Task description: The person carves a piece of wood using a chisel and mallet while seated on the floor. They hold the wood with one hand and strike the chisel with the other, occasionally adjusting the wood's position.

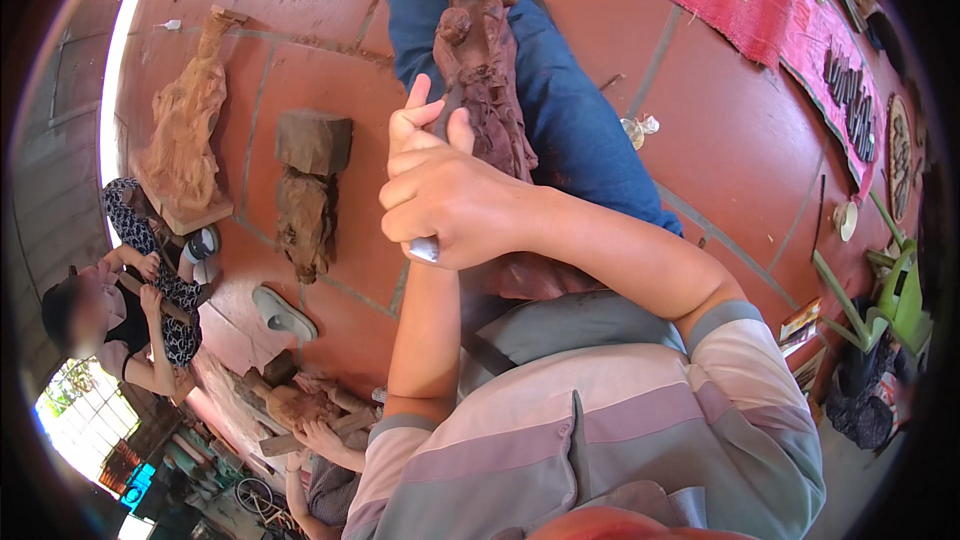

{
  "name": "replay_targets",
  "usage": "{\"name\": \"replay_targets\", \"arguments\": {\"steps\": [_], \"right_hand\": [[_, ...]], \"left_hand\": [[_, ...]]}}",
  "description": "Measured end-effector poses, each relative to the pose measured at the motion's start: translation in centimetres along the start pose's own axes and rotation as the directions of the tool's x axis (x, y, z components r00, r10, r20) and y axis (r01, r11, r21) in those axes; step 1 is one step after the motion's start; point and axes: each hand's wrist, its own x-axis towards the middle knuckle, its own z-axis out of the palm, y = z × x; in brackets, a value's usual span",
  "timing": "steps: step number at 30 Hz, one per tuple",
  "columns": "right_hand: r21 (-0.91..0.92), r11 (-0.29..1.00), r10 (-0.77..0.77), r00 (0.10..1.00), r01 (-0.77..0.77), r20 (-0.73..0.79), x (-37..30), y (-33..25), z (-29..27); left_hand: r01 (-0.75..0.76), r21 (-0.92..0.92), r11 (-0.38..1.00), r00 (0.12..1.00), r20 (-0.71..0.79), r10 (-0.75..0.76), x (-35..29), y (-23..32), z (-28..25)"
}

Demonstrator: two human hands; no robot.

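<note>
Head view: right hand clenches a dark, silver-ended rod tool, left hand pinching it over a red-brown carved-wood statue; short, braced strokes probably work best.

Has for its base a floor of large red-brown tiles with grey joints; bears at the left a light-brown carved wood figure; carries beside it a squared wood block and — just below in the view — a rough piece of wood; holds lower down a grey-green sandal; shows dark crumbs scattered near the top; supports at the upper right a red mat and a pink cloth — laid with a row of dark tools; bears below them a small pale cup.
</note>
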Motion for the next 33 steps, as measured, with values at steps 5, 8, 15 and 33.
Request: {"name": "replay_targets", "arguments": {"steps": [5, 8, 15, 33], "right_hand": [[0.005, 1.0, 0.002, 0.992, -0.002, 0.126, 0.5, -0.2, 0.0], [-0.059, 0.998, -0.016, 1.0, 0.016, 0.01, 0.2, -0.3, -0.3], [-0.005, 1.0, 0.027, 0.99, -0.026, 0.139, 0.7, 0.1, 0.2], [-0.019, 0.999, 0.041, 0.994, -0.039, 0.102, 1.3, -0.2, -0.4]], "left_hand": [[0.0, -0.062, 0.998, 1.0, -0.029, -0.002, -0.3, -0.8, -0.5], [0.021, 0.02, 1.0, 1.0, -0.011, -0.021, -0.3, 0.4, -0.2], [0.052, 0.05, 0.997, 0.998, 0.045, -0.054, -0.1, -0.5, -0.9], [-0.074, 0.056, 0.996, 0.997, -0.009, 0.075, 0.0, -1.2, -0.3]]}}
